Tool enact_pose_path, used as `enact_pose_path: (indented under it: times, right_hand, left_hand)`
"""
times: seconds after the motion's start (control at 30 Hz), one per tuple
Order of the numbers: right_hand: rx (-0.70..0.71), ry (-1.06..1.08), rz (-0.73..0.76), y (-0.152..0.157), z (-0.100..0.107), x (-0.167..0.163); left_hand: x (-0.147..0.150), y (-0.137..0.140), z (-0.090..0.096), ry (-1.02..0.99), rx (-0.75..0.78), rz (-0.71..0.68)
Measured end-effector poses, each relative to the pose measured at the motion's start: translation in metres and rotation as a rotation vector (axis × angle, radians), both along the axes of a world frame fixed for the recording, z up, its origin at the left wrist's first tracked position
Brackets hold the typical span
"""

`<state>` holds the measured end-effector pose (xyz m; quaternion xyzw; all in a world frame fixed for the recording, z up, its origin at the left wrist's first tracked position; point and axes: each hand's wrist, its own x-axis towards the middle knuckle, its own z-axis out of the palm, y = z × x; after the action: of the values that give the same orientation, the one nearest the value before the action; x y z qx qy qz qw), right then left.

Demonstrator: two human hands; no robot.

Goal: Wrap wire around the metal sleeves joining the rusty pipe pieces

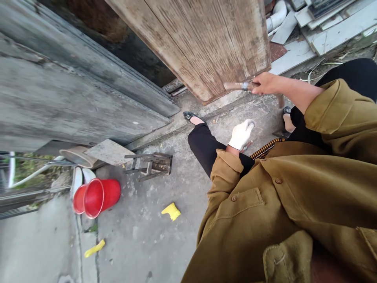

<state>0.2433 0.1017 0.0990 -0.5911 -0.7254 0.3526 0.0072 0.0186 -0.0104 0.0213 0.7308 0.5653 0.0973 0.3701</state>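
Observation:
My right hand (267, 83), bare, is wrapped round a curved wooden-handled tool (235, 85) with a grey band. The tool is smeared by motion, so its exact kind is unclear; one end points towards the lower edge of a weathered wooden panel (206, 43). Over the concrete between my legs, my left hand (240, 133) wears a white glove. Its fingers are drawn together, and whatever they hold, if anything, cannot be made out. A small reddish-brown piece (246, 146) shows just beneath the glove.
A small wooden stool (151, 165) stands left of my knee. Red buckets (110, 195) lie farther left, with yellow gloves (171, 211) on the concrete floor (138, 239). Boards and a white pipe (277, 15) are piled at top right. A grey wall (73, 90) borders the left.

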Motion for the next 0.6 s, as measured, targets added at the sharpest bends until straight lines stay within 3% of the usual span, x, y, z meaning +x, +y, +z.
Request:
enact_pose_path:
  times: [0.1, 0.2, 0.27, 0.33, 0.5, 0.6]
  right_hand:
    - [-0.004, -0.314, 0.145, -0.002, -0.014, -0.009]
    - [-0.253, -0.459, 0.33, -0.012, -0.021, -0.015]
    - [-0.471, -0.414, 0.448, -0.02, -0.022, -0.018]
    - [-0.599, -0.317, 0.537, -0.027, -0.021, -0.021]
    - [-0.699, -0.055, 0.639, -0.029, -0.011, -0.024]
    - [-0.711, 0.113, 0.654, -0.022, 0.003, -0.016]
  left_hand:
    - [-0.001, -0.001, 0.003, -0.018, -0.025, -0.069]
    - [-0.004, 0.001, 0.005, -0.03, -0.008, -0.006]
    - [-0.007, 0.004, 0.005, -0.052, 0.0, 0.059]
    - [-0.01, 0.008, 0.007, -0.078, 0.006, 0.125]
    - [-0.016, 0.015, 0.01, -0.124, 0.003, 0.246]
    - [-0.017, 0.016, 0.008, -0.113, 0.002, 0.223]
